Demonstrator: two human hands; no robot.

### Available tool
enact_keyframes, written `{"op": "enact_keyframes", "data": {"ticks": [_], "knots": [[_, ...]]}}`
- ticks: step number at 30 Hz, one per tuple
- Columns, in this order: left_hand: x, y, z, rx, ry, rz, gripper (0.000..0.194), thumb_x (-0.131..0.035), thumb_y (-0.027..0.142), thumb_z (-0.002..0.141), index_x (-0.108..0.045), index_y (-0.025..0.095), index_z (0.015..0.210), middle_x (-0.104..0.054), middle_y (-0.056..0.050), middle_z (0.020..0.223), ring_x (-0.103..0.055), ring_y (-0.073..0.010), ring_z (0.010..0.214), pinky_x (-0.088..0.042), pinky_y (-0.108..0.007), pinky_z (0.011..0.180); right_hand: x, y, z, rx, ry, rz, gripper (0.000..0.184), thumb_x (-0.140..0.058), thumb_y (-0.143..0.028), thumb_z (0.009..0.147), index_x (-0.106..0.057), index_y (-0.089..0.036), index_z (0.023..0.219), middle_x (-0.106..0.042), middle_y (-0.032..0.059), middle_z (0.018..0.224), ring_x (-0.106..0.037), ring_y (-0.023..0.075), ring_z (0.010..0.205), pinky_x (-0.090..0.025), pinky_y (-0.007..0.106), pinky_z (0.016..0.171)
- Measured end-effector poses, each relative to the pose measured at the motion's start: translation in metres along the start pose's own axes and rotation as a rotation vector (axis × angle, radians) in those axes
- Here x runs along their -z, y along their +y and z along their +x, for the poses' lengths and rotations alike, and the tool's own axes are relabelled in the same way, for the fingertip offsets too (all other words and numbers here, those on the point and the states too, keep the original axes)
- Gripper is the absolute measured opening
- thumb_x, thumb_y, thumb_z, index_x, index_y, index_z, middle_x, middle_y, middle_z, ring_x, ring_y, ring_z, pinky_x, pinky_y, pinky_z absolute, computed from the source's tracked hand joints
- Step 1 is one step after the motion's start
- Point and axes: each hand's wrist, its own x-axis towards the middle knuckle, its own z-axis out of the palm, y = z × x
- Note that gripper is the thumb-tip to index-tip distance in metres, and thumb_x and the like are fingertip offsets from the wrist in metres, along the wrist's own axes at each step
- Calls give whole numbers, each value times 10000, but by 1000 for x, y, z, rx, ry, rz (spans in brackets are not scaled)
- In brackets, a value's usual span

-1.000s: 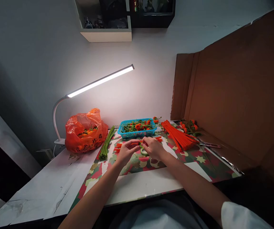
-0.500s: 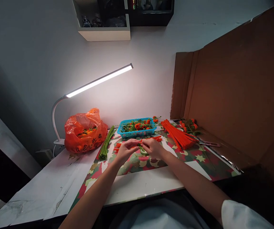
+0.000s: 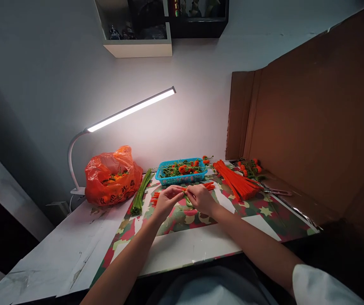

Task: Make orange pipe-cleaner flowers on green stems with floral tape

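Note:
My left hand [image 3: 168,201] and my right hand [image 3: 202,199] meet over the middle of the table, fingertips pinched together. Between them is a small orange and green piece [image 3: 184,192], apparently of pipe cleaner, mostly covered by the fingers. Short orange pipe cleaners [image 3: 155,198] lie just behind the hands, poking out on both sides. A coil of green strand [image 3: 188,203] rests under the fingertips. To the left lies a bundle of green pipe cleaners [image 3: 141,195]; to the right fans out a larger bundle of orange-red pipe cleaners [image 3: 235,180].
Behind the hands stands a blue basket [image 3: 166,182] of orange pompom flowers on green stems. An orange plastic bag [image 3: 112,190] sits at left by a lit lamp [image 3: 131,109]. More orange flowers [image 3: 250,168] and pink-handled scissors [image 3: 279,192] lie at right, near a cardboard wall [image 3: 309,127].
The fingertips shift slightly around the small piece, and both hands stay in the same place. The view tilts up a little.

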Motion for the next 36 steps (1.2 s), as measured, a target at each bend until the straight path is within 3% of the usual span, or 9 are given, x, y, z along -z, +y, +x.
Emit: {"op": "enact_keyframes", "data": {"ticks": [4,8,15,18,22,25,27,31,36], "knots": [[2,2,0,-84,-14,160,174,-754,317,640,-676,165,675,-662,-68,855,-606,-174,766,-478,-263,682,2,-1,0,32,-32,-51,216,-416,-189,898,-494,-177,697,-558,15,649,-497,139,641,-267,263,655],[5,0,1,-100,-34,262,149,-725,306,668,-667,169,684,-642,-30,662,-557,-137,600,-422,-220,541,-4,0,-1,61,-46,-64,209,-420,-168,883,-489,-177,685,-542,12,635,-477,139,628,-261,265,638],[-1,-1,-1,-161,38,313,186,-676,328,715,-611,173,638,-587,0,603,-503,-108,534,-390,-204,494,-12,0,1,30,41,-46,221,-406,-168,873,-447,-183,656,-513,15,613,-464,148,614,-277,267,633],[-3,-1,-1,-151,52,262,209,-686,350,709,-606,170,639,-607,-13,653,-539,-118,577,-431,-211,533,-10,-2,1,-11,63,12,227,-390,-181,886,-449,-186,666,-522,18,628,-480,153,634,-290,265,634],[-3,-1,0,-27,90,90,248,-718,368,674,-576,172,731,-623,-14,760,-609,-144,678,-503,-249,627,-4,-4,-1,-160,101,224,221,-362,-249,917,-472,-194,733,-518,-4,632,-475,134,596,-300,233,574],[-2,-2,1,37,112,-12,324,-732,358,655,-575,189,882,-605,4,805,-616,-135,704,-522,-253,643,-2,-6,-2,-210,45,277,220,-393,-282,905,-474,-193,721,-485,-26,579,-441,117,536,-268,222,532],[-1,-4,2,49,55,-11,343,-718,350,673,-594,189,949,-610,-7,848,-617,-131,729,-522,-252,668,-3,-7,-2,-212,10,231,203,-426,-275,887,-474,-188,710,-485,-27,576,-439,114,538,-250,223,536],[2,-12,3,18,-56,67,276,-674,332,720,-649,169,942,-642,-36,826,-619,-138,723,-511,-251,676,-5,-7,-2,-225,-20,139,187,-436,-225,870,-470,-181,691,-491,-19,578,-431,112,540,-218,230,536],[5,-18,5,-83,-43,148,170,-667,303,723,-672,173,832,-649,-34,823,-619,-145,734,-505,-245,668,-9,-2,-2,-141,-6,162,238,-424,-180,859,-421,-181,620,-464,-20,566,-419,104,537,-223,229,536]]}}
